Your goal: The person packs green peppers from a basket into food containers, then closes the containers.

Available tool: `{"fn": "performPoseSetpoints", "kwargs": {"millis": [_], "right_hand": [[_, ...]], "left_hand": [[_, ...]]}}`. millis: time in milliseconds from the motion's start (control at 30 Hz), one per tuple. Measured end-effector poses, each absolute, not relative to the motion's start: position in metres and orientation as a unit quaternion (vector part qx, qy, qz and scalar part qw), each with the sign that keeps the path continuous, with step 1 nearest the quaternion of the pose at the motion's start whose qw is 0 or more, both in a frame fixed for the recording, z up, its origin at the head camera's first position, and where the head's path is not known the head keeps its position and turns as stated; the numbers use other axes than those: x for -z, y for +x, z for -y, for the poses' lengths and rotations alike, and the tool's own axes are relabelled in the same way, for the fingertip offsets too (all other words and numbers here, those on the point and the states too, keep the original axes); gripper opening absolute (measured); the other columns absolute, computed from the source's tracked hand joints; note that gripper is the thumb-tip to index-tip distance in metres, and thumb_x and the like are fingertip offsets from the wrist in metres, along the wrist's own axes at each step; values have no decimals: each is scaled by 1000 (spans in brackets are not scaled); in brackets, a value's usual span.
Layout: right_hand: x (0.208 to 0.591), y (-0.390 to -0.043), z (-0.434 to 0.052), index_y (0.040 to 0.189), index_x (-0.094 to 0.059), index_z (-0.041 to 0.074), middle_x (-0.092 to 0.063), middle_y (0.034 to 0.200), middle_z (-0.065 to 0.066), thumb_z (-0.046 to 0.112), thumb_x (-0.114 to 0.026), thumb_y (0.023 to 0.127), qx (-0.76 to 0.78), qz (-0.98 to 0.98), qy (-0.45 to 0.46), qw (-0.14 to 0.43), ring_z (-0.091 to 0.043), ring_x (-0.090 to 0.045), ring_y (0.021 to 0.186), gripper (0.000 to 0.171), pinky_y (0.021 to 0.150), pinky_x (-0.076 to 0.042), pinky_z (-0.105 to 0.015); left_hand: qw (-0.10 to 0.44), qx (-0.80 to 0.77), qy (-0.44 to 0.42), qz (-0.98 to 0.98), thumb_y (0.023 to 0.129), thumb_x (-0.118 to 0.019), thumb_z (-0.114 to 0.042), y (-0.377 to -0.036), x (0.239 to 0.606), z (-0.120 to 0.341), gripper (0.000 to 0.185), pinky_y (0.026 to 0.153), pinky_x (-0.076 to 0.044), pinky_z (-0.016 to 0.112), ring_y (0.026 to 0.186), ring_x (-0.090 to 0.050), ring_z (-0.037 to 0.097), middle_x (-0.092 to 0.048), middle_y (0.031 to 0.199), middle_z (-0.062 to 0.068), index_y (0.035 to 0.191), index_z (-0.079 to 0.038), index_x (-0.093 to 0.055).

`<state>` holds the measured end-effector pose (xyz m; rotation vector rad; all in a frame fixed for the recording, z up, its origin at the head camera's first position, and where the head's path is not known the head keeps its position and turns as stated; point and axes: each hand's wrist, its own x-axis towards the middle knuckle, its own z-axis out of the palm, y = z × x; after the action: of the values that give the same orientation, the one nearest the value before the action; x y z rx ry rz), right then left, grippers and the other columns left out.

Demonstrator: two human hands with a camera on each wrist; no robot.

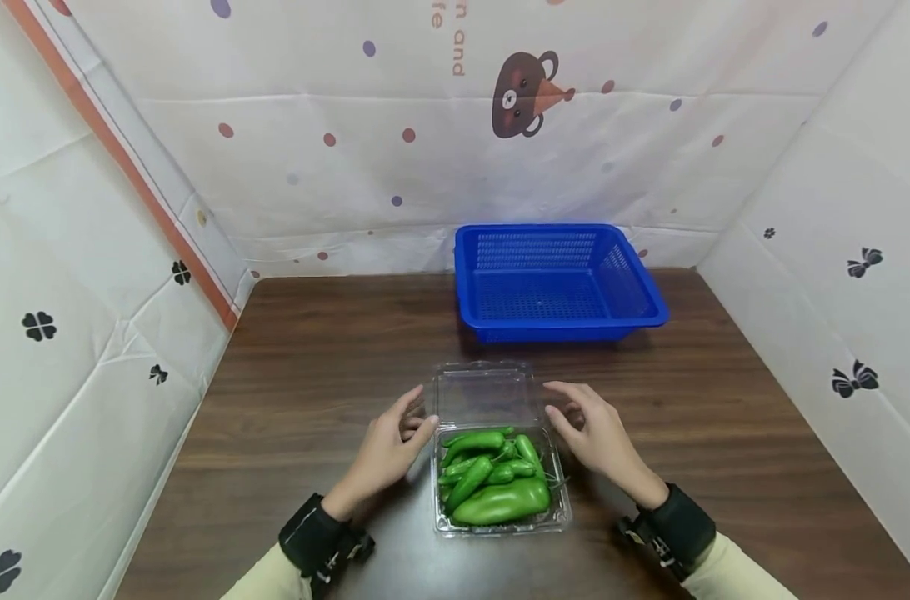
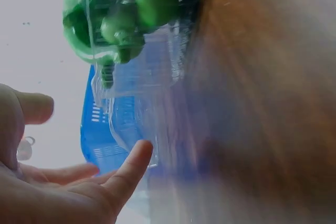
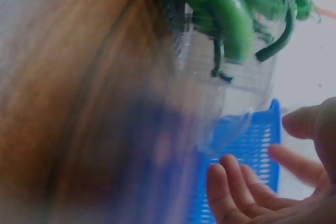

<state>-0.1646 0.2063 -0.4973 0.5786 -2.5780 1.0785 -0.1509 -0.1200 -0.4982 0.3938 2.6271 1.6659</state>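
Note:
A clear plastic clamshell box (image 1: 442, 527) stands on the table with its lid (image 1: 485, 397) folded back, away from me. Green peppers (image 1: 502, 502) fill it, several slim ones and a larger one at the front. On the box's left side my left hand (image 1: 386, 446) hovers with fingers relaxed, the thumb tip close to the hinge edge. My right hand (image 1: 599, 435) is on the other side, its fingers loosely bent and apart from the box. Both wrist views show spread fingers (image 2: 134, 169) with nothing held, near the peppers (image 3: 231, 19) behind the clear wall.
A blue plastic basket (image 1: 563, 325) with perforated sides sits at the back of the brown wooden table (image 1: 297, 375), beyond the lid. Patterned white sheets (image 1: 335, 183) hang behind the table and along both sides.

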Motion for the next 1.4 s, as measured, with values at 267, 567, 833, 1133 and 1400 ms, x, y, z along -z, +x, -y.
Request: {"fn": "performPoseSetpoints", "kwargs": {"millis": [267, 567, 833, 1133, 1400], "right_hand": [[509, -170, -212, 151, -47, 5, -72, 118, -21, 14, -60, 105, -513, 851, 93, -64, -22, -71, 85, 49, 63, -60, -33], [512, -174, -213, 151, -46, 1, -75, 111, -19, 9, -63, 102, -538, 834, 99, -73, -17, -68, 72, 52, 57, -57, -31], [513, -169, -209, 150, -46, 1, -74, 114, -21, 10, -66, 101, -558, 822, 93, -61, -18, -71, 82, 54, 63, -61, -32], [513, -161, -209, 147, -49, -1, -72, 117, -22, 1, -68, 97, -577, 807, 122, -33, -15, -71, 87, 54, 68, -60, -27], [514, -165, -208, 127, -59, -6, -74, 109, -20, -9, -70, 92, -561, 803, 192, 64, -22, -72, 93, 37, 75, -60, -27]], "left_hand": [[97, -580, 52, -807, 99, -69, -13, -167, 504, 114, 68, 86, -61, 33, 102, -72, 28, -63, 133, 27, 156, 3, -35], [112, -630, 55, -767, 98, -67, -2, -168, 507, 109, 68, 85, -60, 29, 106, -71, 35, -68, 124, 26, 156, 6, -32], [98, -638, 28, -763, 92, -72, 2, -166, 509, 110, 71, 81, -60, 25, 96, -72, 26, -70, 121, 23, 155, 4, -38], [98, -653, 64, -748, 90, -72, 5, -163, 508, 114, 58, 81, -60, 24, 95, -73, 29, -72, 118, 22, 145, 2, -53], [56, -640, 130, -755, 89, -70, 11, -168, 508, 118, 51, 86, -59, 26, 97, -72, 36, -72, 116, 23, 138, 4, -57]]}}
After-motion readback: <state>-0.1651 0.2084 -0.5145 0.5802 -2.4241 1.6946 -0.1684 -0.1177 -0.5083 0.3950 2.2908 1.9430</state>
